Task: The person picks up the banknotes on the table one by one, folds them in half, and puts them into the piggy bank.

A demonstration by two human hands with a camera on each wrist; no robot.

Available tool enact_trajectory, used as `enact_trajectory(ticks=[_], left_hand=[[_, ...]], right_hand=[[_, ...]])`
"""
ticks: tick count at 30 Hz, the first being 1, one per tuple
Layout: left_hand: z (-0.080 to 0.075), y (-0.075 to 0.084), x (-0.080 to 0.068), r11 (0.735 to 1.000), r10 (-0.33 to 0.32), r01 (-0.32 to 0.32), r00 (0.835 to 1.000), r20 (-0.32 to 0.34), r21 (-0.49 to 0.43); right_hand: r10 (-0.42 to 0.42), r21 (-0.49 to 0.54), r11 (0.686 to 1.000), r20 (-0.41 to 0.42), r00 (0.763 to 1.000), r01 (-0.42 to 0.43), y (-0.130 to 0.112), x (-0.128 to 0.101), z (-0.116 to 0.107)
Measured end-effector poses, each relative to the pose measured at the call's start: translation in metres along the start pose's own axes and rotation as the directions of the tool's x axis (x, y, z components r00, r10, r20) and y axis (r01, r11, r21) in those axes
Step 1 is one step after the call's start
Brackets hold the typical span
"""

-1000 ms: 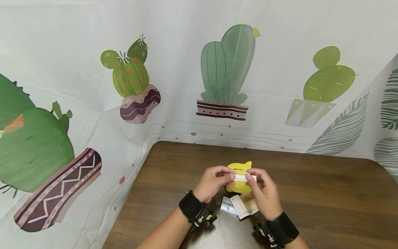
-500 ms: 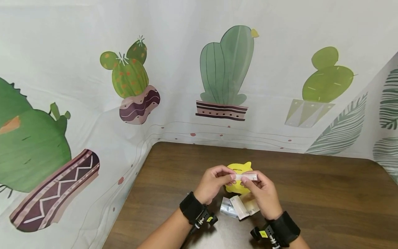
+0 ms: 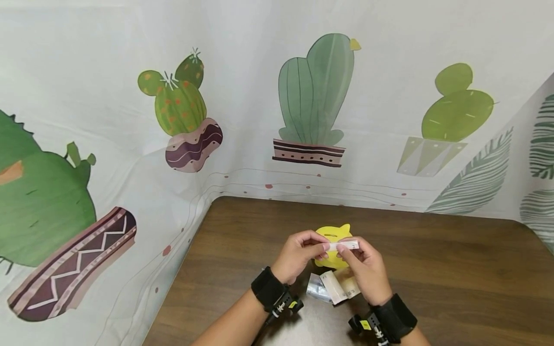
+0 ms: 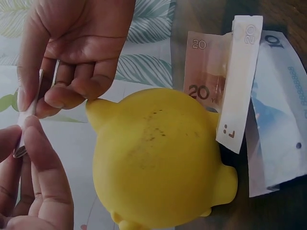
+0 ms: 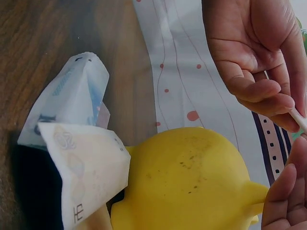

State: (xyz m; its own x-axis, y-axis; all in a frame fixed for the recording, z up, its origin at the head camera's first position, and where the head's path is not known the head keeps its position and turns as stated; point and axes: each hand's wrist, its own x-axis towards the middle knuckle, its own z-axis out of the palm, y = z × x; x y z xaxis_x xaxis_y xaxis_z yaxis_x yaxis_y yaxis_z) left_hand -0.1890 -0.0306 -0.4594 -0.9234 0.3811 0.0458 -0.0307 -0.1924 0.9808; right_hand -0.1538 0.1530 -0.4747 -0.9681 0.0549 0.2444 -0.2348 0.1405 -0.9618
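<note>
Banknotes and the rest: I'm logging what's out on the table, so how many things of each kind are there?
Folded banknotes: 4, one pinched between left hand and right hand at, three lying on the table
Yellow piggy bank: 1
Total: 5

A folded paper banknote (image 3: 344, 245) held between both hands above a yellow plastic piggy bank (image 3: 332, 238), loose paper banknotes (image 3: 333, 286) lying just before it on the brown wooden table (image 3: 454, 269).
</note>
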Motion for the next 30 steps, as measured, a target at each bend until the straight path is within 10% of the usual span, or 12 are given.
enact_trajectory(ticks=[10, 18, 30], left_hand=[[-0.001, -0.002, 0.000, 0.998, -0.006, 0.007, 1.000, -0.023, 0.063], [-0.004, -0.003, 0.003, 0.984, 0.010, 0.021, 0.985, -0.173, 0.177], [-0.006, -0.013, 0.005, 0.939, 0.056, -0.013, 0.991, -0.118, 0.342]], right_hand=[[0.023, -0.011, 1.000, -0.010, 1.000, -0.023, 0.000, 0.000, -0.004], [0.012, -0.017, 1.000, -0.075, 0.997, -0.013, -0.002, 0.002, -0.007], [-0.057, -0.062, 0.997, -0.168, 0.984, 0.047, 0.001, 0.013, -0.009]])
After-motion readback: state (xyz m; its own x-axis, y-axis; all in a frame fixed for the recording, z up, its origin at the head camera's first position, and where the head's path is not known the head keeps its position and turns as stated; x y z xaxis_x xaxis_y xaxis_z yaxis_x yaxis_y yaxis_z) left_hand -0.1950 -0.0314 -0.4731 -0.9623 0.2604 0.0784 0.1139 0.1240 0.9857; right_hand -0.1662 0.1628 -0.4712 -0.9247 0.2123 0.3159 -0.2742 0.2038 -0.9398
